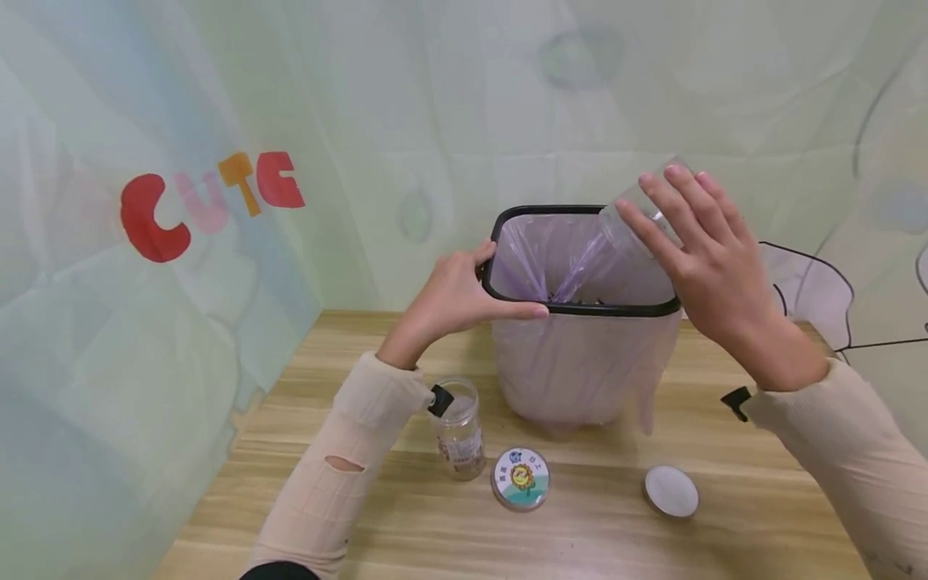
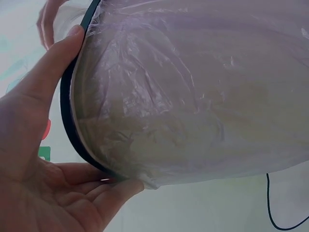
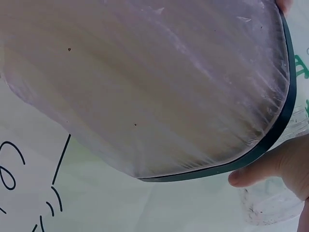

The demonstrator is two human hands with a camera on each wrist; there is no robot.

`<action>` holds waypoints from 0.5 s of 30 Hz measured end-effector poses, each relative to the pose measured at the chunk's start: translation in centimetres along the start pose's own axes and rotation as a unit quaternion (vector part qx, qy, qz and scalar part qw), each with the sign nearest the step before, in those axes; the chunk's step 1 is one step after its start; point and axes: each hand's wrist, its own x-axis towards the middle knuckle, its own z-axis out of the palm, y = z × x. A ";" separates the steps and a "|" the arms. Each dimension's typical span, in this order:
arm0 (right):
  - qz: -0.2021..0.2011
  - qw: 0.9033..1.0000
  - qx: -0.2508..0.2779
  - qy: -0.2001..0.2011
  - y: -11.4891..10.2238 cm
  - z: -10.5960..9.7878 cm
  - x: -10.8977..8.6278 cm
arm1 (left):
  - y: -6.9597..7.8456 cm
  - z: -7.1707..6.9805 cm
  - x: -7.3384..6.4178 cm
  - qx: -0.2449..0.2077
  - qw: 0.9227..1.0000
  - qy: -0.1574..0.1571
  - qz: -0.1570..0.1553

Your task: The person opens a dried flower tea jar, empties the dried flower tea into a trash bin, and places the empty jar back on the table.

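A bin (image 1: 551,209) with a black rim and a thin purple bag (image 1: 580,366) over it stands on the wooden table. My left hand (image 1: 458,292) grips its rim at the left corner, thumb along the front edge and fingers behind. Above the bin's right side, my right hand (image 1: 714,262) holds a clear plastic jar (image 3: 270,205), tilted with its mouth toward the bin. Fingers cover much of that jar in the head view. Small dark bits show inside the bag, largely hidden by the front rim.
Below my left wrist stands a second clear jar (image 1: 460,443), upright and lidless. A lid with a sunflower picture (image 1: 520,478) lies beside it, and a plain whitish lid (image 1: 671,491) lies farther right. A printed cloth (image 1: 406,97) hangs behind the table.
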 end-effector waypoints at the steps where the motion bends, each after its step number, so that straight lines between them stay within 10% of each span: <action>1: -0.003 1.000 -0.003 -0.005 0.0 0.0 -0.1 | 0.0 0.0 0.0 0.001 1.000 0.000 0.000; 15: -0.001 1.000 -0.003 0.003 -0.2 0.2 -0.2 | -0.1 0.1 -0.1 -0.007 1.000 0.002 0.010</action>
